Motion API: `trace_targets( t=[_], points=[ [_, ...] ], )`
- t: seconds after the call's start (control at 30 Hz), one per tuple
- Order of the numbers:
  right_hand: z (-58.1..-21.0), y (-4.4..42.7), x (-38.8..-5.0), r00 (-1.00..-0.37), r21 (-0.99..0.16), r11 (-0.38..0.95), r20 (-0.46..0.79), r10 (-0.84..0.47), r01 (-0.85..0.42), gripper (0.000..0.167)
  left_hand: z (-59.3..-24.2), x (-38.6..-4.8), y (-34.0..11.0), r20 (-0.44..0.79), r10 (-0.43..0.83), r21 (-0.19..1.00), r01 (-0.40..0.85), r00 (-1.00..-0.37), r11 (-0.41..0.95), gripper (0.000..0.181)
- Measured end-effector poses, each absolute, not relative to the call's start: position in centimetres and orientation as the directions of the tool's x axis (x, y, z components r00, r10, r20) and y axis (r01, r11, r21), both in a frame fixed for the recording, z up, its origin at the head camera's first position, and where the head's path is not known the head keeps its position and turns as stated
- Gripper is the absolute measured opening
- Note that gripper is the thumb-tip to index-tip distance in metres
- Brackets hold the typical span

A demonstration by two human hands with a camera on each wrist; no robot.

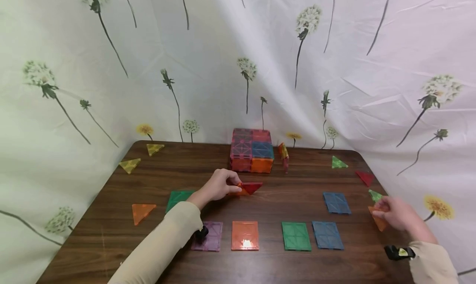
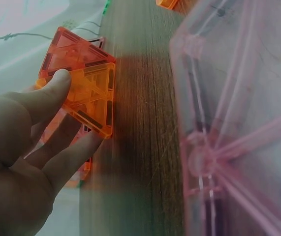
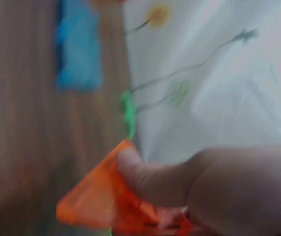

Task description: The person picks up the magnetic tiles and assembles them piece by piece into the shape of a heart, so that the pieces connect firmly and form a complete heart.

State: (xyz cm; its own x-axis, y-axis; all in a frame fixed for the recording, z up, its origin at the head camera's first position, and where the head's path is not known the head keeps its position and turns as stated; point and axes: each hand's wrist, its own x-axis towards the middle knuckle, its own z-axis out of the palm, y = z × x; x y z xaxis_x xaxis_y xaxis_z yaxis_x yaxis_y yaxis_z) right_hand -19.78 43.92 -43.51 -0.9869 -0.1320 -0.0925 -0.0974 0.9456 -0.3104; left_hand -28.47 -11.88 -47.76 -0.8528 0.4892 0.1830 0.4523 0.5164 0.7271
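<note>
In the head view my left hand (image 1: 219,187) pinches an orange triangle tile (image 1: 239,190) just in front of the stacked tile block; a red triangle tile (image 1: 252,187) stands against it. The left wrist view shows the thumb on the orange tile (image 2: 93,93), with the red-orange triangle (image 2: 71,51) beside it and fingers behind. At the table's right edge my right hand (image 1: 398,214) pinches another orange triangle tile (image 1: 378,218), close to a green triangle (image 1: 375,195). The right wrist view, blurred, has the thumb pressed on that orange tile (image 3: 93,199).
A block of magnetic tiles (image 1: 241,147) stands at the back, with upright tiles (image 1: 284,156) beside it. Square tiles lie in front: purple (image 1: 213,236), orange (image 1: 245,234), green (image 1: 296,236), blue (image 1: 328,235). Triangles lie at both sides, including yellow (image 1: 130,165) and orange (image 1: 142,213).
</note>
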Motion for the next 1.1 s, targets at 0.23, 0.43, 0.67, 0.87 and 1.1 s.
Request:
trace_targets(
  t=[0.23,0.43,0.67,0.87,1.1],
  points=[
    [-42.1,37.3,-21.5,-0.963,-0.46,0.845,0.116,-0.245,-0.271,0.012,-48.0,-28.4,-12.1,0.184,0.48,0.736,0.444,-0.858,0.511,0.007],
    [-42.6,31.4,-24.0,-0.914,-0.568,0.72,0.187,-0.36,-0.4,0.013,-48.2,-28.3,-12.1,0.181,0.481,0.743,0.44,-0.858,0.504,0.007],
    [-43.6,25.7,-26.3,-0.848,-0.556,0.655,0.204,-0.489,-0.512,0.014,-48.2,-28.2,-12.0,0.188,0.476,0.748,0.44,-0.859,0.498,0.007],
    [-44.8,21.7,-27.9,-0.806,-0.543,0.629,0.17,-0.567,-0.556,0.015,-48.1,-28.2,-11.9,0.183,0.471,0.754,0.43,-0.863,0.497,0.007],
    [-46.2,18.2,-28.8,-0.773,-0.537,0.599,0.176,-0.609,-0.594,0.014,-48.1,-28.0,-11.9,0.185,0.475,0.751,0.436,-0.86,0.497,0.006]
  ],
)
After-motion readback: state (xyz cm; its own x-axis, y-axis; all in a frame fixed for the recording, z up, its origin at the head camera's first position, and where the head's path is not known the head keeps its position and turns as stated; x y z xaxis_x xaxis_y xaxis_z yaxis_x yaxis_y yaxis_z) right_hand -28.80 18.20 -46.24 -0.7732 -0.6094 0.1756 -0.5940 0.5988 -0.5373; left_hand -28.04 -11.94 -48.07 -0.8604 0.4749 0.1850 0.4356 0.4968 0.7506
